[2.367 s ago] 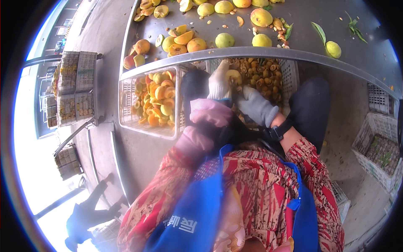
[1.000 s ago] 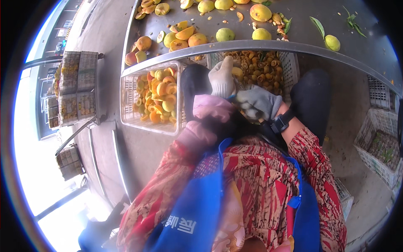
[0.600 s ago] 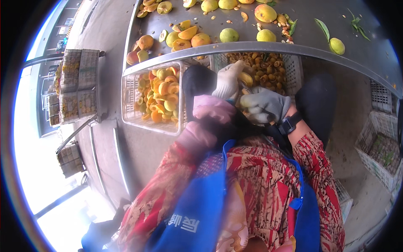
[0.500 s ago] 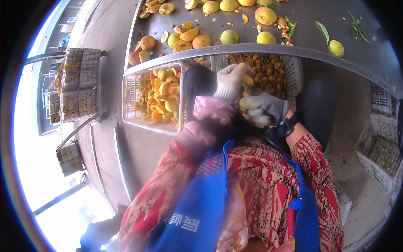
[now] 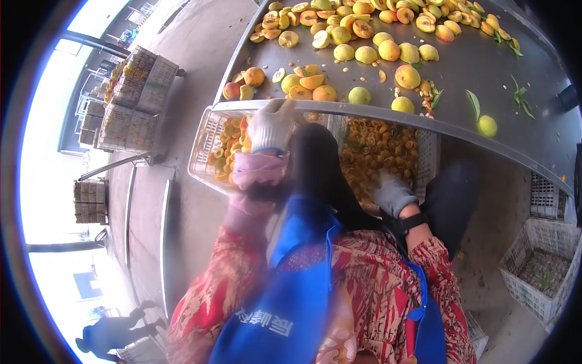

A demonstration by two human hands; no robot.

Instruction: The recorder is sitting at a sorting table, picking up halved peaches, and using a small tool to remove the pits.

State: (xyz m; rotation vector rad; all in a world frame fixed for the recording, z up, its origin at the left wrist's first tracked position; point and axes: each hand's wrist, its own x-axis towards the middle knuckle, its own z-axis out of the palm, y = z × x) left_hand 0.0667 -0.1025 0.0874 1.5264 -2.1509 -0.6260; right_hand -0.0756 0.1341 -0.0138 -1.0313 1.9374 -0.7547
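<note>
My left hand point(image 5: 271, 128), in a white knit glove, is raised at the table's front edge over a white crate point(image 5: 202, 144) of orange-yellow peach halves. Its fingers are curled; whatever they hold, if anything, is hidden. My right hand point(image 5: 394, 195), in a grey glove and with a dark watch at the wrist, is low over the near side of a second crate point(image 5: 428, 159) between my knees. Brownish-orange peach pits point(image 5: 376, 151) fill that crate. Motion smears the right fingers, and I cannot make out their grip.
On the metal table point(image 5: 303, 51) lie several whole and halved peaches point(image 5: 407, 76), loose pits and leaves. Another white crate point(image 5: 539, 261) stands on the floor at the right. Stacked crates point(image 5: 136, 82) sit on a cart at the far left, and a person point(image 5: 115, 333) is at the lower left.
Both hands were together over the pit crate, a yellow peach piece between them. My left hand has moved left over the crate of halves; my right has dropped slightly nearer. The view takes in more table.
</note>
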